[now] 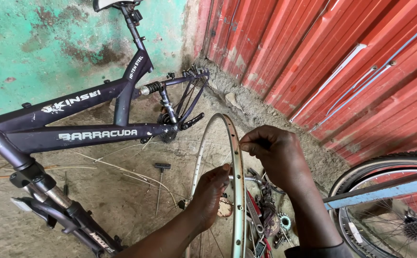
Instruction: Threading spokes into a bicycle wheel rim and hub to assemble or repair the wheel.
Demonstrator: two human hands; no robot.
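A bare metal bicycle wheel rim (pixel 228 131) stands upright on edge in front of me, with thin spokes running to its hub. My left hand (pixel 210 191) reaches in from the left side of the rim and grips a spoke or the hub area near the middle. My right hand (pixel 271 152) is on the right side, fingers pinched together at the rim's edge, apparently on a small part such as a spoke end; what it pinches is too small to tell.
A dark purple bicycle frame (pixel 89 134) without wheels leans against a green wall. Loose spokes and a T-handled tool (pixel 161 168) lie on the concrete floor. Tools and a sprocket (pixel 283 220) sit below the rim. A tyred wheel (pixel 390 210) stands right, by a red corrugated wall.
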